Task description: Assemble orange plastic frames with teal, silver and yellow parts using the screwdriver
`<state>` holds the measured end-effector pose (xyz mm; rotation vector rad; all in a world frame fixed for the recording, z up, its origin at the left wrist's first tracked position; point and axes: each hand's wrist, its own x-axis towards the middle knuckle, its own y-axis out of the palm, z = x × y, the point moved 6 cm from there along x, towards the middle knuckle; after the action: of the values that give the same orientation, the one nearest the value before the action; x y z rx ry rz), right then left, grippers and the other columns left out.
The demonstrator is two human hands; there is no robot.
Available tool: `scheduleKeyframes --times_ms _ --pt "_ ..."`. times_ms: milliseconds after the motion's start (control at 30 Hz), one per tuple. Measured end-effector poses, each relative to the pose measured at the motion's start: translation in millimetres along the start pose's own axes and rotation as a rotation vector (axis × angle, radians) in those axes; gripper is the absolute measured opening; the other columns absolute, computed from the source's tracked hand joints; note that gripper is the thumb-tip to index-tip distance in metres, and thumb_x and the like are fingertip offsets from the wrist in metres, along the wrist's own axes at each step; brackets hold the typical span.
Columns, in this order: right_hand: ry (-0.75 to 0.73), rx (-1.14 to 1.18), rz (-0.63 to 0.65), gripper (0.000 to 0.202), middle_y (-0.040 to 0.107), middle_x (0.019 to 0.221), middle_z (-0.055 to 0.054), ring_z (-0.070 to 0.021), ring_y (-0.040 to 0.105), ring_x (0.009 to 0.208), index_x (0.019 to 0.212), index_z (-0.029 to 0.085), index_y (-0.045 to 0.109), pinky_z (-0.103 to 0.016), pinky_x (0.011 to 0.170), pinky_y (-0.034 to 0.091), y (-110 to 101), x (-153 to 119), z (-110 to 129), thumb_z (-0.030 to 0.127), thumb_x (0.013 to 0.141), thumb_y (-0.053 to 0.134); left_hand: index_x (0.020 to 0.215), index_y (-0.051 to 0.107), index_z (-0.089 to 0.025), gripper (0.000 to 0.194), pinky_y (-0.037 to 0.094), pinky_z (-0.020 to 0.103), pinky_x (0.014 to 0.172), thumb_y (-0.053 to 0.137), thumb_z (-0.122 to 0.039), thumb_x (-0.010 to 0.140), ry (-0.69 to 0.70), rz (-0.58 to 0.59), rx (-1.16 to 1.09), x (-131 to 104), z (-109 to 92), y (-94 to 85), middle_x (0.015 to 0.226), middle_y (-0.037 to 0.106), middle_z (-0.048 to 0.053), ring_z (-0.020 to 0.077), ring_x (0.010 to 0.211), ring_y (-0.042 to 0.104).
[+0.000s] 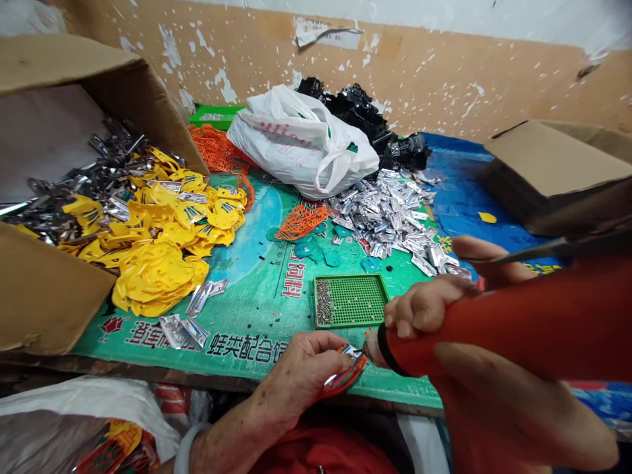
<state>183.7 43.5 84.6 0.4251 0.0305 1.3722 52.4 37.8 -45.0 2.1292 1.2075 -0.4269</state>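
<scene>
My left hand (309,365) pinches a small orange and silver part (345,372) at the table's front edge. Wrapped round a red power screwdriver (474,332) is my right hand (434,303), and the tool's tip meets the silver face of the held part. Just beyond the hands lies a green perforated tray (363,299) with small screws heaped at its left side. Silver printed pieces (390,210) are piled behind the tray. Flat orange pieces (301,221) and a few teal pieces (318,250) lie nearer the middle.
A cardboard box (54,283) on the left spills yellow pieces (158,270) and shiny dark parts. Behind are a white plastic bag (301,141) and black parts (355,108). Another cardboard box (557,158) stands at right. An open bag (89,408) hangs below the table's left front.
</scene>
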Motion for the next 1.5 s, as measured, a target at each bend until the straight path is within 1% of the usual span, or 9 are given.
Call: scheduleKeyframes --times_ms 167,433,633,700,833,933,1233,1400,1500 --pt "0.005 0.028 0.038 0.056 0.063 0.071 0.003 -0.0155 0.061 0.065 0.121 0.034 0.054 -0.033 0.067 0.056 -1.8 -0.9 -0.2 0.024 0.072 0.081 0.073 0.067 -0.013 0.015 0.023 0.025 0.053 0.069 -0.027 0.069 -0.014 -0.018 -0.040 3.3 5.3 -3.6 0.058 0.053 -0.003 0.0087 0.054 0.040" --pt "0.022 0.058 0.064 0.056 0.061 0.075 0.003 -0.0157 0.061 0.068 0.123 0.035 0.054 -0.034 0.066 0.055 -2.6 -3.9 -2.9 0.021 0.075 0.078 0.073 0.067 -0.012 0.015 0.023 0.024 0.053 0.069 -0.026 0.070 -0.020 0.008 -0.083 2.7 4.7 -0.3 0.059 0.054 -0.003 0.0080 0.054 0.040" --pt "0.001 0.038 0.014 0.054 0.062 0.070 0.004 -0.0152 0.060 0.063 0.117 0.034 0.056 -0.033 0.064 0.055 -2.5 -0.1 -1.5 0.015 0.071 0.077 0.073 0.066 -0.012 0.016 0.022 0.024 0.052 0.070 -0.027 0.070 -0.012 0.019 -0.092 2.9 4.1 0.4 0.058 0.052 -0.003 0.0072 0.053 0.038" --pt "0.011 0.035 0.011 0.053 0.062 0.069 0.004 -0.0152 0.060 0.060 0.114 0.035 0.057 -0.033 0.062 0.054 -1.7 2.0 -1.1 0.017 0.070 0.079 0.071 0.066 -0.012 0.016 0.024 0.023 0.053 0.070 -0.027 0.069 -0.014 0.017 -0.108 2.8 3.8 1.1 0.058 0.053 -0.003 0.0073 0.053 0.039" --pt "0.043 0.024 0.070 0.050 0.063 0.069 0.005 -0.0155 0.061 0.060 0.114 0.037 0.056 -0.034 0.062 0.054 1.9 3.2 -1.8 0.027 0.072 0.080 0.071 0.066 -0.013 0.015 0.026 0.024 0.054 0.070 -0.027 0.066 -0.037 0.000 -0.109 1.6 3.0 2.3 0.058 0.055 -0.003 0.0081 0.053 0.041" --pt "0.011 0.040 0.041 0.050 0.062 0.068 0.006 -0.0145 0.060 0.059 0.114 0.039 0.057 -0.032 0.061 0.053 0.8 2.3 -1.1 0.030 0.071 0.081 0.070 0.065 -0.013 0.016 0.025 0.024 0.053 0.070 -0.028 0.065 -0.031 0.001 -0.105 0.9 0.4 3.5 0.056 0.054 -0.003 0.0081 0.052 0.039" --pt "0.009 0.104 0.003 0.050 0.065 0.067 0.007 -0.0130 0.061 0.058 0.112 0.036 0.059 -0.029 0.062 0.053 -0.5 3.2 -5.9 0.030 0.069 0.083 0.072 0.068 -0.012 0.016 0.024 0.024 0.053 0.068 -0.027 0.067 -0.023 0.003 -0.072 1.6 -0.1 1.6 0.057 0.053 -0.003 0.0078 0.053 0.038" --pt "0.004 0.053 0.026 0.053 0.064 0.069 0.006 -0.0139 0.061 0.059 0.116 0.037 0.057 -0.031 0.062 0.053 -0.7 1.3 -4.5 0.028 0.070 0.082 0.068 0.066 -0.013 0.014 0.023 0.024 0.051 0.068 -0.026 0.067 -0.009 0.011 -0.080 1.9 -1.1 3.3 0.055 0.051 -0.004 0.0073 0.051 0.035" --pt "0.002 0.041 0.030 0.051 0.063 0.069 0.006 -0.0140 0.060 0.059 0.116 0.038 0.058 -0.032 0.062 0.052 -0.5 1.8 -4.3 0.031 0.071 0.081 0.067 0.065 -0.013 0.013 0.022 0.024 0.051 0.067 -0.026 0.066 -0.005 0.007 -0.060 0.7 -3.5 5.3 0.054 0.050 -0.004 0.0073 0.050 0.034"
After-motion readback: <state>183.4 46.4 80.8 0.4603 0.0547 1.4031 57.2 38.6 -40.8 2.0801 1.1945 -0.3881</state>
